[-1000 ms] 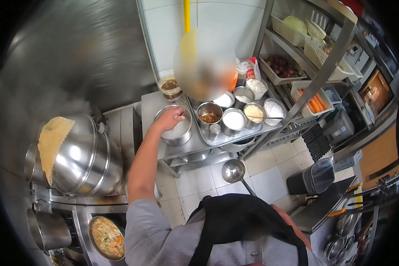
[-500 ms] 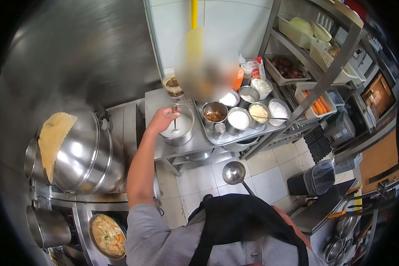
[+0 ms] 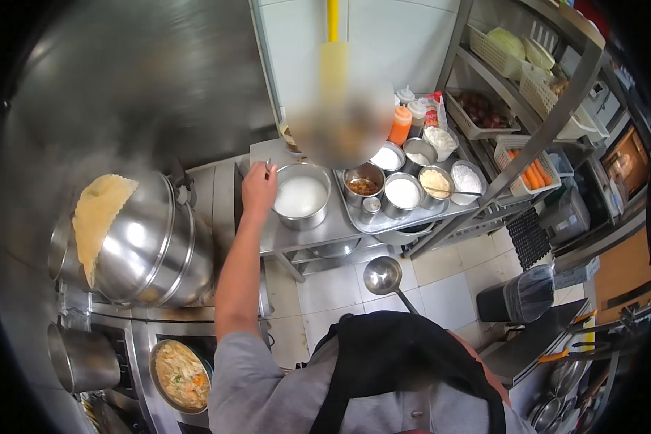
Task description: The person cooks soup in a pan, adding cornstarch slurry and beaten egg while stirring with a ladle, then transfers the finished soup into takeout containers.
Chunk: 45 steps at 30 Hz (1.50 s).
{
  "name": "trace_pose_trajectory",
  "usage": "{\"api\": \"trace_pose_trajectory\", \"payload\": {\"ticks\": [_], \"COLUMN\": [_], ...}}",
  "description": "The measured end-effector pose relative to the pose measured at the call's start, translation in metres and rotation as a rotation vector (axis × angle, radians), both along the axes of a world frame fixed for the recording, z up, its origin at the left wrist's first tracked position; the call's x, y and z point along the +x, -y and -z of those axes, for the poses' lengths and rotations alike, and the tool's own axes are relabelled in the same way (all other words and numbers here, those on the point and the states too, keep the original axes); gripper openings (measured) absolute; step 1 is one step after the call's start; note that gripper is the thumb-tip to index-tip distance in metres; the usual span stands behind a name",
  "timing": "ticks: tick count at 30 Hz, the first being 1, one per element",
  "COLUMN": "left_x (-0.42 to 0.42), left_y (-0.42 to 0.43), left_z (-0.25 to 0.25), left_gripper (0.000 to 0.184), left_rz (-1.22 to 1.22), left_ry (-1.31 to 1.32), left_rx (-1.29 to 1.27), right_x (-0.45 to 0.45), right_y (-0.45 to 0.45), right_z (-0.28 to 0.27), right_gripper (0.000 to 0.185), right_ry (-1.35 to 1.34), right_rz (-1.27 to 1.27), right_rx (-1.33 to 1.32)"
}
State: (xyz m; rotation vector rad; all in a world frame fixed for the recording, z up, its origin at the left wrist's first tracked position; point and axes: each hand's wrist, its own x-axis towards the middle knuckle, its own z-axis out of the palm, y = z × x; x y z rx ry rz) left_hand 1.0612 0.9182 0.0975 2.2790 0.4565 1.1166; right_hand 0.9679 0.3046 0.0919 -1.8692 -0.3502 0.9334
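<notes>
My left hand (image 3: 259, 189) is at the left rim of a metal pot (image 3: 301, 220) of white contents on the steel table. Its fingers are closed, with a bit of metal, the spoon (image 3: 268, 164), showing at the fingertips; the rest of the spoon is hidden. A steel ladle (image 3: 383, 275) hangs in front of my apron, its dark handle running down behind the cloth. My right hand is out of sight, so what holds the ladle is not visible.
Right of the pot, a tray (image 3: 372, 226) bears several metal tins of powders and a brown mix. Squeeze bottles (image 3: 400, 125) stand behind. A large steel steamer (image 3: 152, 246) and a pan of food (image 3: 181, 376) are at left. Baskets of vegetables fill the shelf (image 3: 568, 94).
My left hand has drawn the spoon out of the pot's white contents and moved left, beside the rim. The view has shifted slightly. The ladle stays about where it was.
</notes>
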Motion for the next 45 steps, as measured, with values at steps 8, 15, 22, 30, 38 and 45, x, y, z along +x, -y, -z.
{"api": "trace_pose_trajectory", "payload": {"ticks": [8, 15, 22, 30, 38, 45], "left_x": [0.002, 0.019, 0.044, -0.002, -0.103, -0.230], "left_y": [-0.014, -0.056, -0.076, 0.026, 0.167, 0.315], "left_z": [0.024, 0.039, 0.084, 0.074, 0.050, 0.147], "left_gripper": [0.029, 0.033, 0.022, 0.031, 0.032, 0.035], "left_rz": [-0.148, -0.146, 0.103, -0.310, -0.537, -0.792], "left_ry": [-0.067, -0.232, -0.845, -0.415, -0.174, -0.209], "left_rx": [0.009, -0.327, 0.229, -0.891, -0.845, -0.734], "right_x": [-0.002, 0.012, 0.043, 0.081, 0.093, 0.105], "right_y": [0.000, 0.006, -0.002, -0.034, -0.002, 0.041], "right_z": [-0.003, 0.009, 0.029, 0.057, 0.082, 0.118], "right_gripper": [0.042, 0.042, 0.042, 0.042, 0.042, 0.042], "right_ry": [-0.045, -0.067, -0.069, -0.055, -0.011, 0.003], "right_rz": [0.105, 0.010, -0.159, -0.475, -0.834, -1.131], "right_rx": [-0.009, -0.097, -0.216, -0.383, -0.380, -0.359]}}
